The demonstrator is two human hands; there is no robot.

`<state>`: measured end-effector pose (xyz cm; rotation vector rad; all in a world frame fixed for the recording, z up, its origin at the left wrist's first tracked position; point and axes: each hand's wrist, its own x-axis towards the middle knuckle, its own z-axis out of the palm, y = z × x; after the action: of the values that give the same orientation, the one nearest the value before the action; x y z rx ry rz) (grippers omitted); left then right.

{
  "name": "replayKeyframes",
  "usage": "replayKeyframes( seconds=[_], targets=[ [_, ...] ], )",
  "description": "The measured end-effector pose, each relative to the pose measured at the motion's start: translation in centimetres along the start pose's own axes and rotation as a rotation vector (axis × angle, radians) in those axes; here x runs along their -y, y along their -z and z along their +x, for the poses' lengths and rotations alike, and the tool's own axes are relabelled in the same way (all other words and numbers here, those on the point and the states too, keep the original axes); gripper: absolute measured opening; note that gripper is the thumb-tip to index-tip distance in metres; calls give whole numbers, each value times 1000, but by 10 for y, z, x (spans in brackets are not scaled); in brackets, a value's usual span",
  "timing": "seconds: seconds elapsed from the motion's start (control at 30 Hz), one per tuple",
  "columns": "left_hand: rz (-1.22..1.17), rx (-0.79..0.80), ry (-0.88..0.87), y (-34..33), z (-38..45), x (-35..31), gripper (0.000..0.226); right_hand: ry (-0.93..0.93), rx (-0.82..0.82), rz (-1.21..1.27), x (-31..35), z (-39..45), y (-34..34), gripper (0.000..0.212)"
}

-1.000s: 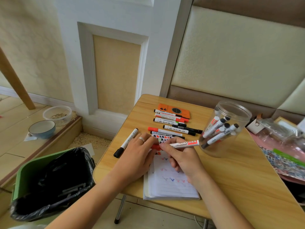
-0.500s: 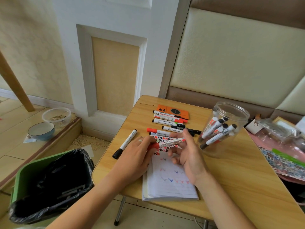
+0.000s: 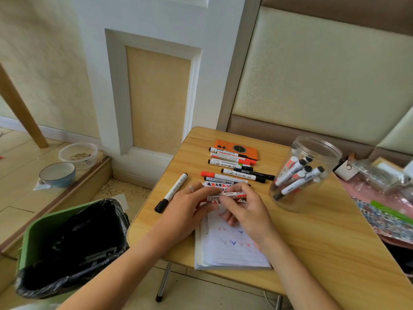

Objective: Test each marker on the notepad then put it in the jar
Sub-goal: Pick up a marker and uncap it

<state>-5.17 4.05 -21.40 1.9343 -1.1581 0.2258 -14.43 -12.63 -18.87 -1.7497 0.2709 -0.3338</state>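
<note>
1. Right now both my hands meet over the top of the notepad (image 3: 228, 247). My left hand (image 3: 190, 204) and my right hand (image 3: 243, 209) are each closed on the same red and white marker (image 3: 228, 195), which lies level between them, raised just above the page.
2. Whether its cap is on or off I cannot tell; my fingers hide the ends. I judge this as the capping or uncapping part of the test step.
3. Under my hands the notepad lies open on the wooden surface (image 3: 312, 231), its near edge close to the surface's front edge. Small red and blue tick marks already cross the lined page, so several tests look done.
4. Beyond my hands a loose row of markers (image 3: 232, 167) waits, some resting on an orange case (image 3: 237, 147). One black-capped marker (image 3: 172, 192) lies apart to the left.
5. To the right stands the clear jar (image 3: 306, 175), open at the top, with several markers leaning inside.
6. Next, as I judge it: if this marker is tested, seat the cap firmly, release the left hand, and carry it right to the jar mouth. If not, draw a tick first.
</note>
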Motion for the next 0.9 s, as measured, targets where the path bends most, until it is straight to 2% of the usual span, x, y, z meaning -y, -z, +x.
replayKeyframes(
  seconds=[0.13, 0.3, 0.63, 0.7, 0.77, 0.83, 0.9],
  targets=[
    [-7, -50, 14, 0, 3, 3, 21, 13, 9, -63, 0, -2, -4, 21],
    [-13, -39, 52, 0, 2, 5, 14, 21, 3, -112, -3, 0, -5, 23],
    [-9, -29, 37, 0, 2, 8, 11, 2, 0, -124, -2, 1, -3, 22],
    [6, -30, 43, -3, 3, 8, 11, -17, -8, -107, 0, 2, -2, 14],
    [41, -28, 43, -6, 4, 8, 17, -22, -40, -17, 3, 4, -1, 8],
    [127, -11, 55, -10, 5, 9, 33, 19, -114, 44, 6, 7, 2, 5],
    [192, 55, 128, -12, 4, 9, 54, 105, -212, 41, 11, 11, 9, 14]
  ],
)
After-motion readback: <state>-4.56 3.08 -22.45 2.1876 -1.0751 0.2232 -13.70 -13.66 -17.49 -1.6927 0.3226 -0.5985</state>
